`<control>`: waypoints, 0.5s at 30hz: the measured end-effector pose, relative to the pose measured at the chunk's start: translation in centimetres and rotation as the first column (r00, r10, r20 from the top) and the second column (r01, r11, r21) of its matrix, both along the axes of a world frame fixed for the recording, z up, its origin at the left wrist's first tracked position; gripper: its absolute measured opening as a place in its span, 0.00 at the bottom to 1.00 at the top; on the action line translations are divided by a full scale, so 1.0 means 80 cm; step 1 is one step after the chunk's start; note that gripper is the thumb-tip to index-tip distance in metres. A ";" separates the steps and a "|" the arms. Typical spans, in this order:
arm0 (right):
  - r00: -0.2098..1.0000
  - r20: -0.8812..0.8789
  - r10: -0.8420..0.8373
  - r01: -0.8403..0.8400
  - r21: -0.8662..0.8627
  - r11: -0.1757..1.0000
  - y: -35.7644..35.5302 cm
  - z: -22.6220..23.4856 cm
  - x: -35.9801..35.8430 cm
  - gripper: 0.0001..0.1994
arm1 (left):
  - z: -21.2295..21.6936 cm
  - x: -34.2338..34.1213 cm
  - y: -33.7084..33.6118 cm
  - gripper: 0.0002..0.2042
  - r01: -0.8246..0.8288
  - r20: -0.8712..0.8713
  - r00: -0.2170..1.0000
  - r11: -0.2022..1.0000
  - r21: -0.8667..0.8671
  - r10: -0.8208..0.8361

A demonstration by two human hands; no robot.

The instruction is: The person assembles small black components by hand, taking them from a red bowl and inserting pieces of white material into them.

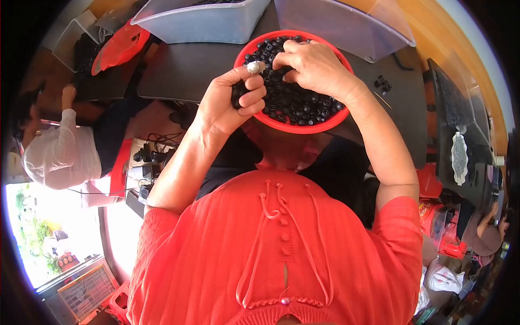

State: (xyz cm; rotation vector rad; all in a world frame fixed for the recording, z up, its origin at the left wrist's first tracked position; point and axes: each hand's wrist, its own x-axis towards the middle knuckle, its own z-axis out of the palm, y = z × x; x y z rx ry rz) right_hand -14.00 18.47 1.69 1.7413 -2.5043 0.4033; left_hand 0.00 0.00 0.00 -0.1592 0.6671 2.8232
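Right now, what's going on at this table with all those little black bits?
A person in a red knit top is working over a red bowl full of small black round parts. The left hand is closed around a few of those parts, with a small silvery piece pinched at the thumb tip. The right hand reaches into the bowl, fingers down among the parts. Clear plastic bins stand behind the bowl on the dark table.

Red bowl (281, 125) heaped with small black parts (303, 103). Dark grey table (189, 70). Pale translucent blue-grey tub (200, 21). Red-orange knit top (281, 254), ribbed, with matching cords and buttons. White shirt (59, 154) on the person at left. Silvery-white cap (254, 67) on left thumb.
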 end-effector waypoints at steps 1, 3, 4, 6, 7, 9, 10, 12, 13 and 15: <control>1.000 -0.020 0.019 -0.021 -0.056 0.998 0.001 -0.004 -0.002 0.12 | 0.001 0.001 0.002 0.08 -0.007 0.023 1.000 1.000 0.002 0.007; 0.998 -0.040 0.041 -0.046 -0.113 0.993 0.001 -0.012 -0.004 0.12 | 0.004 0.001 0.003 0.08 -0.018 0.046 0.999 1.000 0.002 0.018; 0.999 -0.029 0.044 -0.048 -0.182 0.982 0.000 -0.015 -0.005 0.12 | 0.004 0.002 0.002 0.08 -0.023 0.052 0.998 1.000 -0.010 0.023; 0.998 -0.021 0.051 -0.055 -0.246 0.968 0.003 -0.015 -0.007 0.12 | 0.007 0.002 0.004 0.08 -0.032 0.056 0.998 0.999 -0.019 0.033; 0.987 0.147 0.069 -0.020 -0.308 0.951 0.007 -0.013 -0.007 0.11 | 0.009 0.002 0.007 0.08 -0.038 0.065 0.997 0.997 -0.068 0.043; 0.947 0.305 0.097 0.022 -0.363 0.932 0.014 -0.004 -0.007 0.10 | 0.013 0.002 0.013 0.09 -0.046 0.069 0.996 0.992 -0.117 0.054; 0.803 0.574 0.159 0.119 -0.417 0.901 0.018 0.002 -0.007 0.10 | 0.016 0.001 0.015 0.09 -0.050 0.061 0.996 0.981 -0.189 0.062; 0.465 0.841 0.277 0.286 -0.439 0.852 0.026 0.018 -0.002 0.10 | 0.018 -0.002 0.019 0.09 -0.041 0.034 0.998 0.963 -0.266 0.052; 0.467 0.838 0.281 0.281 -0.442 0.852 0.027 0.018 -0.003 0.10 | 0.020 -0.005 0.024 0.09 -0.045 0.029 0.998 0.962 -0.269 0.055; 0.435 0.804 0.405 0.289 -0.551 0.783 0.027 0.014 -0.004 0.11 | 0.024 -0.012 0.035 0.11 -0.061 0.085 0.992 0.935 -0.348 0.097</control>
